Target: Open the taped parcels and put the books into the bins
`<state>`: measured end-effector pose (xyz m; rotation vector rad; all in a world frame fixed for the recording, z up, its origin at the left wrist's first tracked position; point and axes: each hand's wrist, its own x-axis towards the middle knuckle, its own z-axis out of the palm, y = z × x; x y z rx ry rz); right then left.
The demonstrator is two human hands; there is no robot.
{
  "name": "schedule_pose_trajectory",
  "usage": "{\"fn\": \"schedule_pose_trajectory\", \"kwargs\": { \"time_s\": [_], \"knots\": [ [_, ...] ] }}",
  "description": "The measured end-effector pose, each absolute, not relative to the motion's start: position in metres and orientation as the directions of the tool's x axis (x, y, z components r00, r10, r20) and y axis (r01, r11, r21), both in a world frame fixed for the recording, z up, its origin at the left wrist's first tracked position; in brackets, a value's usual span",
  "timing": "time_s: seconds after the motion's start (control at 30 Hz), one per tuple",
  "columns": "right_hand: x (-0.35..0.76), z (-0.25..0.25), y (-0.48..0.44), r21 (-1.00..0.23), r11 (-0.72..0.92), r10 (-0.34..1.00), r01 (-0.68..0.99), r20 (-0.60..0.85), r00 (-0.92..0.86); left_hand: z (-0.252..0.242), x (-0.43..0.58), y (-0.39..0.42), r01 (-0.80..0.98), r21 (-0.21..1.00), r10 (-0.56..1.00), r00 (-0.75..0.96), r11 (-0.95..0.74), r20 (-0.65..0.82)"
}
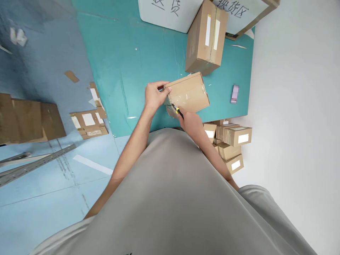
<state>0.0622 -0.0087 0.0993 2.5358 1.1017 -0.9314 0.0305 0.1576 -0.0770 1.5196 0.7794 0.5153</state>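
A small brown cardboard box [190, 94] with strips of clear tape rests near the front edge of the green table. My left hand [155, 95] grips its left upper corner, thumb on the top face and fingers at the side. In my right hand [193, 124] is a utility knife [179, 112] with a black and yellow handle. Its tip meets the taped left end of the box, below my left thumb. How deep the blade sits I cannot tell.
A taller taped carton [205, 39] stands behind the box, beside white bins [170, 14] with handwritten characters. A blurred pinkish item [234, 94] lies at the right. Several labelled boxes [237, 136] are stacked below the table's right side. Flattened cardboard [89, 124] lies on the left floor.
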Motion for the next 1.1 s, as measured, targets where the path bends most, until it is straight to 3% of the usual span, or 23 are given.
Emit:
{"fn": "schedule_pose_trajectory", "kwargs": {
  "time_s": [0.1, 0.37, 0.6, 1.0, 1.1],
  "knots": [
    [0.057, 0.1, -0.01, -0.009, -0.714, 0.54, 0.7, -0.643, 0.543, -0.079, 0.031, 0.157, 0.169, 0.986, 0.743, 0.659, 0.004, -0.116],
    [0.063, 0.103, -0.013, -0.049, -0.724, 0.532, 0.688, -0.676, 0.511, -0.083, 0.031, 0.157, 0.197, 0.979, 0.763, 0.64, -0.05, -0.09],
    [0.067, 0.089, -0.012, -0.142, -0.631, 0.655, 0.763, -0.625, 0.425, -0.086, 0.016, 0.149, 0.224, 0.972, 0.794, 0.603, -0.07, -0.081],
    [0.073, 0.107, -0.069, -0.206, -0.557, 0.662, 0.804, -0.695, 0.281, -0.084, 0.014, 0.143, 0.25, 0.957, 0.811, 0.585, -0.146, -0.029],
    [0.106, 0.103, -0.092, -0.253, -0.63, 0.705, 0.734, -0.583, 0.405, -0.079, 0.013, 0.142, 0.276, 0.945, 0.812, 0.583, -0.178, -0.017]
  ]
}}
